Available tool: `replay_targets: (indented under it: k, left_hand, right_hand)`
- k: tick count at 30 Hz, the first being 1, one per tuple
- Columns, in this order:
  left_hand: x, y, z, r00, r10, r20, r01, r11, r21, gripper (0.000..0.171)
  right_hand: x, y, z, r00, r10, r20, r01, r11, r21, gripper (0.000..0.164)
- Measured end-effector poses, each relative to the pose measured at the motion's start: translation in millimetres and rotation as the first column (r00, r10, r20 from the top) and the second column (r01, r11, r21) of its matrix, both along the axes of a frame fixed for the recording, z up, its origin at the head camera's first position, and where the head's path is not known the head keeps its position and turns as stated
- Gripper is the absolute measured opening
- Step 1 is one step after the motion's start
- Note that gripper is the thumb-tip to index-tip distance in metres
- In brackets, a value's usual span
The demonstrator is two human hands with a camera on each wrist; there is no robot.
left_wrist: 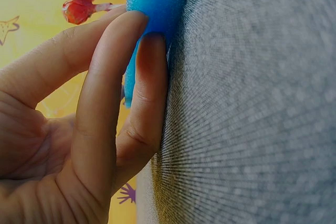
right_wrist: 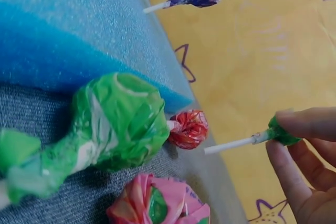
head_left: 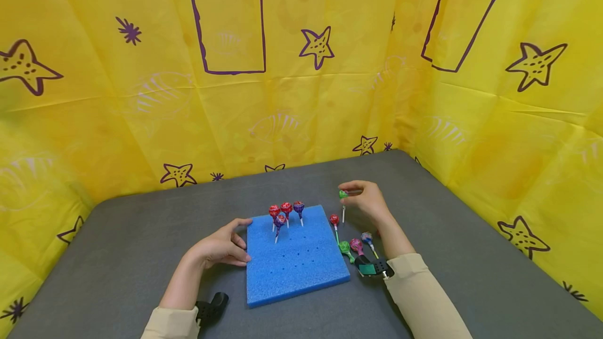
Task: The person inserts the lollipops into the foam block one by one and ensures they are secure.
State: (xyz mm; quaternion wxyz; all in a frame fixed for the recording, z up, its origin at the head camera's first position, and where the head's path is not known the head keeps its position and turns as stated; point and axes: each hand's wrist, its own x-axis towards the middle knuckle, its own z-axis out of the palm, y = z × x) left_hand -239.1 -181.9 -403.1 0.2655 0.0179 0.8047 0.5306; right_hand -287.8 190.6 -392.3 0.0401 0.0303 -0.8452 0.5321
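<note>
A blue foam board [head_left: 297, 260] lies on the table, with red lollipops [head_left: 286, 207] and purple lollipops [head_left: 299, 206] standing in its far part. My left hand [head_left: 221, 245] touches the board's left edge with its fingertips. In the left wrist view, the fingers [left_wrist: 100, 87] rest against the foam's side, close to the table. Beyond the board's far right corner, my right hand [head_left: 369, 203] pinches a green lollipop [right_wrist: 283, 132] by its wrapped head. Its white stick points downward in the head view, its tip uncovered.
Beside the board's right edge lie loose lollipops: a red one [head_left: 334, 219], a green one [head_left: 345, 247], a pink one [head_left: 356, 246] and a blue-wrapped one [head_left: 367, 237]. Small holes dot the foam's middle. A yellow patterned cloth [head_left: 282, 93] hangs behind the grey table [head_left: 155, 234].
</note>
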Motion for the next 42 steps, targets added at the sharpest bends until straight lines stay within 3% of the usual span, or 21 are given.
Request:
replay_targets:
  k: [25, 42]
  left_hand:
    - [0.9, 1, 0.2, 1.000, 0.011, 0.002, -0.011, 1.000, -0.015, 0.093]
    - [1.4, 1, 1.4, 1.000, 0.009, -0.003, -0.009, 1.000, -0.013, 0.092]
  right_hand:
    - [1.9, -13, 3.4, 0.997, 0.047, -0.065, -0.061, 0.968, -0.242, 0.041]
    - [3.4, -27, -1.4, 0.986, 0.118, -0.115, -0.146, 0.949, -0.281, 0.038]
